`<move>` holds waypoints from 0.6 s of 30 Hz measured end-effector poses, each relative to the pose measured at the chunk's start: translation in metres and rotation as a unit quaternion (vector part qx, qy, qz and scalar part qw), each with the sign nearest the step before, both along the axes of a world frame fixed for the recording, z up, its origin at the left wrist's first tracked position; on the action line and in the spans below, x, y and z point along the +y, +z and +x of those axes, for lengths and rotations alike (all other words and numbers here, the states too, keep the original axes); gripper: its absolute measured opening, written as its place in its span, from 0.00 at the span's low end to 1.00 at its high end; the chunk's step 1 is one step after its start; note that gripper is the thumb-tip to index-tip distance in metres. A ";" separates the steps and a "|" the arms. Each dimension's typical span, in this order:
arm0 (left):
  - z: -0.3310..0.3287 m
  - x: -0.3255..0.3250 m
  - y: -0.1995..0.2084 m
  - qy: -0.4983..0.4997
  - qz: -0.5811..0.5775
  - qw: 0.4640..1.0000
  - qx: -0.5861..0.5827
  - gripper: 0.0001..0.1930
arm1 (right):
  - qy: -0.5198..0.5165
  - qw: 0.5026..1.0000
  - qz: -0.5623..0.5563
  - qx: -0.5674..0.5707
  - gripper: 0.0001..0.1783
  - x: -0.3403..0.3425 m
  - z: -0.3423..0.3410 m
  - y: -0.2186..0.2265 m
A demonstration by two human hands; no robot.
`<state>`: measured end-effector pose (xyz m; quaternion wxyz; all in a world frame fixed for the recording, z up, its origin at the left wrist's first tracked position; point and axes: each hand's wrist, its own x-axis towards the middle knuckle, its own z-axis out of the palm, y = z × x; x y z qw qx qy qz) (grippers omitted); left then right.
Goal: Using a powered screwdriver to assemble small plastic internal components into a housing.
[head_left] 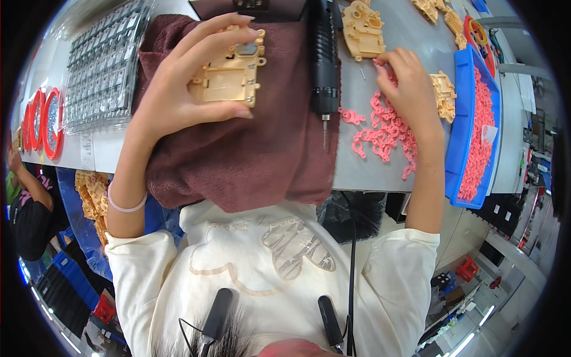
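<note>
My left hand (169, 80) is closed round a pale yellow plastic housing (229, 83), thumb along its near edge and fingers over its far side. The housing is held above a brown towel (250, 149). A round grey part sits in its upper corner. My right hand (409, 86) is in a pinch at the far end of a loose pile of small pink plastic pieces (386, 134). Pink shows at its fingertips, partly hidden by the fingers. Just left of those fingertips lies a thin metal pin (363, 74).
A black electric screwdriver (324, 65) lies on the towel's right side, its bit toward me. Other yellow housings (363, 30) (443, 95) rest on the grey table. A blue tray (458, 143) of pink pieces stands right. Clear partitioned trays (104, 65) and red rings (52, 122) are left.
</note>
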<state>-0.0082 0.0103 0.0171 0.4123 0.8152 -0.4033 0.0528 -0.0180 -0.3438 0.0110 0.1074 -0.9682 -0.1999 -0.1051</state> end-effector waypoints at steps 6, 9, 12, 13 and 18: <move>0.000 -0.001 -0.008 0.002 -0.024 1.000 0.007 0.44 | -0.024 1.000 0.000 0.011 0.07 0.001 0.006 0.000; 0.000 -0.001 -0.009 -0.008 -0.046 0.999 -0.010 0.46 | -0.034 0.999 -0.011 0.001 0.08 0.006 0.008 0.009; -0.003 -0.001 -0.011 0.015 -0.027 0.999 -0.015 0.47 | -0.061 0.977 0.190 0.074 0.08 0.035 0.001 0.037; -0.003 0.000 -0.012 0.013 -0.030 0.999 -0.014 0.47 | -0.005 0.970 0.233 0.061 0.08 0.053 0.003 0.046; -0.003 0.000 -0.018 0.021 -0.074 0.997 -0.003 0.49 | 0.141 0.971 0.181 0.067 0.05 0.136 0.014 0.070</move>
